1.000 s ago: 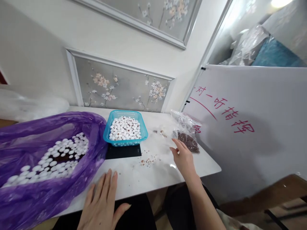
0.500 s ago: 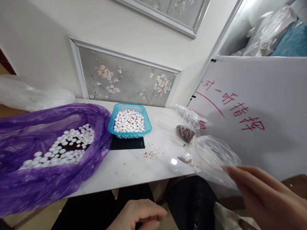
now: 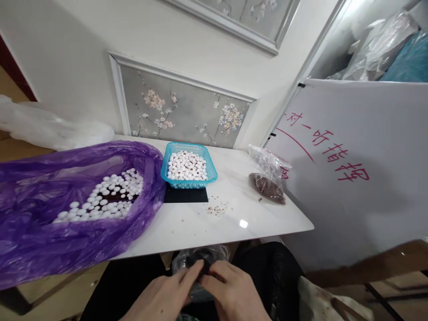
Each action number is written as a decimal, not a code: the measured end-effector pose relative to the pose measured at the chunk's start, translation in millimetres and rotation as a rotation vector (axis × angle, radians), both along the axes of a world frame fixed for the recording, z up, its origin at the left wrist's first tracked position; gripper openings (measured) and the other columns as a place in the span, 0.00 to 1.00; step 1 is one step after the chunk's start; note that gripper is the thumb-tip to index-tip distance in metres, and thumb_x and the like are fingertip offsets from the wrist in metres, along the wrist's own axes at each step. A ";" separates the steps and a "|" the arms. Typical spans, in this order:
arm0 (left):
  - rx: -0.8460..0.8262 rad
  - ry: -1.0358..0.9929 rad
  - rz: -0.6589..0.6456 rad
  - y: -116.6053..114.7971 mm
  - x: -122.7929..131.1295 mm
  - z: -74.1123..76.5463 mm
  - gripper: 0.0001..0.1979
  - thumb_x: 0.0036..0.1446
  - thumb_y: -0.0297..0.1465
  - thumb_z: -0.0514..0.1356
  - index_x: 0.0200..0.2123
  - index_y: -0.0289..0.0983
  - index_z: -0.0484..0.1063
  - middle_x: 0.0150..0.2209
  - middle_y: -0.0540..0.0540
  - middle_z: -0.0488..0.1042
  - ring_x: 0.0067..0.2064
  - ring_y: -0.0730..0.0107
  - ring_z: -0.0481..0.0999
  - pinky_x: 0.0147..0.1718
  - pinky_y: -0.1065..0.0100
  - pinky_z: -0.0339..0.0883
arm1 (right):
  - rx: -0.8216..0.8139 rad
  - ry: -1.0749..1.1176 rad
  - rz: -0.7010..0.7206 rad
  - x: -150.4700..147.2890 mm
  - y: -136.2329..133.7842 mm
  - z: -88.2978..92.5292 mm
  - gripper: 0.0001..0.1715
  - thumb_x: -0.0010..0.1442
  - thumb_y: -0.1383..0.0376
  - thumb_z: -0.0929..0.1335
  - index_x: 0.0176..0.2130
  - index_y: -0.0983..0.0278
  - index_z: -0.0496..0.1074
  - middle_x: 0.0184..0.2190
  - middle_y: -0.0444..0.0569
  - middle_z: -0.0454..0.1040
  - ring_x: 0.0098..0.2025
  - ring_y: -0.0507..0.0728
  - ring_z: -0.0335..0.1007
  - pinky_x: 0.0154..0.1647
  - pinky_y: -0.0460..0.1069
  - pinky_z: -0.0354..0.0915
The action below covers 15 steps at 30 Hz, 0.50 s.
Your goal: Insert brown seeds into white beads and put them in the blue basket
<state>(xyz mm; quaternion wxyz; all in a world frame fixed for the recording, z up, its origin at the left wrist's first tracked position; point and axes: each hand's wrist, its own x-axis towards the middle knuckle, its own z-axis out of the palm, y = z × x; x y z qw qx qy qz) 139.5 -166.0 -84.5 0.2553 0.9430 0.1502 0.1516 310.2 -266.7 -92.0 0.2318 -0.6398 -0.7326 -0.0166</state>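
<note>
Over my lap, just below the table's front edge, my left hand (image 3: 163, 290) and my right hand (image 3: 232, 285) are close together, fingertips nearly meeting. Both have their fingers closed on a clear plastic bag (image 3: 219, 253), which spreads out beyond and beneath them. Something dark shows between the fingertips; I cannot tell whether it is in the bag or is the clothing behind it. On the table past my hands stands a blue plastic basket (image 3: 211, 174) filled with small white balls (image 3: 187, 166), some with reddish-brown marks.
A large open purple bag (image 3: 147, 218) with white balls lies at left, a white plastic bag (image 3: 60, 129) behind it. A zip bag of brown material (image 3: 267, 188) sits at right. Brown crumbs (image 3: 218, 208) dot the table (image 3: 187, 236). A whiteboard (image 3: 351, 133) stands at right.
The clear plastic bag has left the table's right end and is now over my lap. My right hand has moved left and down to meet my left hand on it.
</note>
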 end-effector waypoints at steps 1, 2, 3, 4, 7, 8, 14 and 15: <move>-0.004 0.021 0.002 3.9 -0.3 -11.6 0.27 0.52 0.22 0.54 0.55 0.45 0.66 0.37 0.48 0.78 0.31 0.67 0.77 0.30 0.73 0.71 | -0.044 0.048 0.001 -0.5 3.6 -2.5 0.14 0.58 0.72 0.63 0.39 0.58 0.73 0.30 0.47 0.74 0.29 0.56 0.72 0.27 0.47 0.68; -0.012 0.045 -0.008 7.5 -0.4 -22.1 0.26 0.51 0.20 0.53 0.53 0.45 0.68 0.36 0.48 0.78 0.31 0.67 0.77 0.31 0.73 0.71 | -0.090 0.110 0.005 1.5 5.0 -3.4 0.15 0.59 0.72 0.62 0.39 0.58 0.73 0.32 0.47 0.74 0.31 0.55 0.72 0.29 0.47 0.69; -0.021 0.064 -0.008 10.4 -0.1 -30.7 0.25 0.49 0.19 0.53 0.50 0.44 0.69 0.36 0.48 0.77 0.32 0.66 0.78 0.31 0.73 0.71 | -0.127 0.185 0.007 6.0 4.8 -2.9 0.15 0.61 0.72 0.61 0.39 0.58 0.74 0.33 0.46 0.74 0.32 0.54 0.73 0.31 0.46 0.69; -0.029 0.088 -0.003 12.5 0.4 -37.4 0.25 0.48 0.18 0.52 0.47 0.44 0.70 0.36 0.48 0.77 0.33 0.66 0.78 0.32 0.73 0.71 | -0.150 0.266 -0.005 13.3 3.7 -1.4 0.15 0.63 0.71 0.61 0.40 0.58 0.74 0.35 0.46 0.75 0.35 0.53 0.74 0.34 0.45 0.70; -0.026 0.168 0.034 14.4 3.8 -47.8 0.25 0.44 0.16 0.51 0.44 0.43 0.70 0.37 0.48 0.76 0.35 0.65 0.77 0.33 0.72 0.70 | -0.078 0.391 -0.183 49.0 1.5 2.6 0.14 0.66 0.65 0.61 0.47 0.59 0.72 0.43 0.49 0.75 0.44 0.54 0.74 0.45 0.47 0.70; -0.016 0.182 0.049 14.5 5.5 -49.4 0.26 0.43 0.16 0.51 0.44 0.43 0.70 0.38 0.47 0.75 0.36 0.65 0.77 0.33 0.71 0.70 | -0.031 0.344 -0.286 63.7 2.7 1.8 0.16 0.67 0.62 0.60 0.49 0.61 0.71 0.47 0.53 0.74 0.48 0.56 0.72 0.49 0.50 0.69; -0.014 0.140 0.096 20.5 12.3 -58.6 0.27 0.45 0.17 0.51 0.47 0.44 0.69 0.39 0.48 0.75 0.34 0.67 0.77 0.33 0.72 0.70 | -0.166 0.068 -0.487 120.0 40.0 -22.0 0.35 0.68 0.56 0.54 0.63 0.80 0.56 0.63 0.69 0.57 0.66 0.69 0.50 0.63 0.67 0.53; -0.015 0.138 0.099 22.0 12.1 -59.3 0.27 0.46 0.17 0.51 0.48 0.44 0.69 0.39 0.48 0.75 0.34 0.67 0.77 0.33 0.72 0.70 | -0.175 0.065 -0.473 117.1 48.8 -25.1 0.36 0.68 0.56 0.54 0.63 0.80 0.55 0.63 0.70 0.56 0.67 0.69 0.48 0.63 0.67 0.51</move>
